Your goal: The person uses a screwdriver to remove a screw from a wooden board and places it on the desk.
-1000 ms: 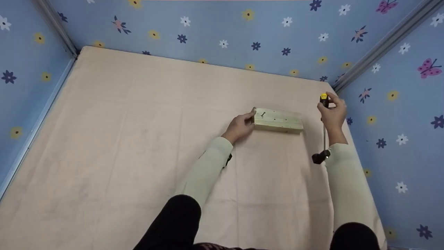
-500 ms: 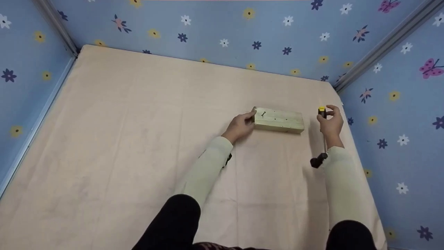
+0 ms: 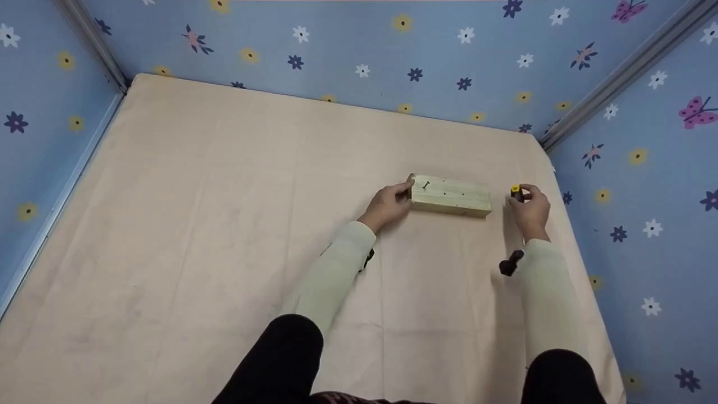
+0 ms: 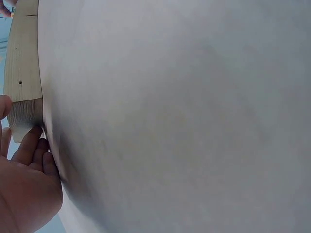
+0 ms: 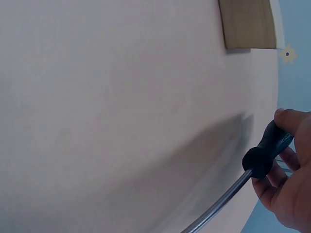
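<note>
A pale wooden block (image 3: 465,196) lies on the cloth right of the middle. Near its left end a thin dark screw (image 3: 426,184) sticks up, and a few small dark holes mark the top. My left hand (image 3: 386,206) grips that left end, thumb near the top edge and fingers by the end face, as the left wrist view shows. To the right of the block, my right hand (image 3: 531,214) holds a screwdriver (image 5: 268,149) by its black, yellow-capped handle. Its metal shaft (image 5: 218,206) points back toward my body, away from the block.
A beige cloth (image 3: 235,224) covers the table. Blue flowered panels (image 3: 359,50) rise along its back, left and right sides, the right one close beside my right arm. A black wrist camera (image 3: 510,264) juts out from the right sleeve.
My right hand has come toward my body and a little left, bringing the screwdriver with it; less of the shaft shows. The left hand and the block have stayed in place.
</note>
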`<control>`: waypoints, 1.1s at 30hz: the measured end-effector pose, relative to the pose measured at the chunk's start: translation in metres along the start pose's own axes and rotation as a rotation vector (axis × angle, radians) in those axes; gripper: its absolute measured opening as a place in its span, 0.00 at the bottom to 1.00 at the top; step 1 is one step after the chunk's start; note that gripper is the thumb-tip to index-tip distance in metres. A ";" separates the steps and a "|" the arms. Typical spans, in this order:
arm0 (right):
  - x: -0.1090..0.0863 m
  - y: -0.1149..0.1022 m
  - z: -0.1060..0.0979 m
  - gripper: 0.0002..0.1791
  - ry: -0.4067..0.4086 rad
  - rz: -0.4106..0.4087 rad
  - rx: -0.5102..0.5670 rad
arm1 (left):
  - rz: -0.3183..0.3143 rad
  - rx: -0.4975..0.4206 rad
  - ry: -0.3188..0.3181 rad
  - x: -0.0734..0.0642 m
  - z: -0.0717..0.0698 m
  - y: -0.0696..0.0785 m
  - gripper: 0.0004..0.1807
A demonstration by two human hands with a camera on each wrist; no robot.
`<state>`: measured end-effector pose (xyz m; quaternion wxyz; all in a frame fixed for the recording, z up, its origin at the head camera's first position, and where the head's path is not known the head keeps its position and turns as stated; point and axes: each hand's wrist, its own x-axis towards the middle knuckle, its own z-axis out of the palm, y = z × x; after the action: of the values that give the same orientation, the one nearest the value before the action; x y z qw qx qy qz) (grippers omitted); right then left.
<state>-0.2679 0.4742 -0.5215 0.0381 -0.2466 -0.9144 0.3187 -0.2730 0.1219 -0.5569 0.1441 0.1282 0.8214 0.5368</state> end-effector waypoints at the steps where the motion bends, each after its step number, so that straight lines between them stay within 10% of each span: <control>1: 0.001 0.001 0.001 0.28 -0.008 0.001 -0.004 | 0.000 -0.006 0.001 0.000 0.000 0.000 0.28; 20: 0.005 0.012 0.006 0.28 -0.073 0.057 0.011 | 0.003 -0.016 0.008 -0.001 0.001 0.000 0.28; 33: 0.002 0.000 -0.006 0.31 -0.107 -0.190 -0.118 | 0.020 -0.013 0.009 0.000 0.001 0.000 0.28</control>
<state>-0.2681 0.4780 -0.5167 0.0048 -0.1432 -0.9516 0.2718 -0.2726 0.1228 -0.5573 0.1359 0.1331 0.8170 0.5443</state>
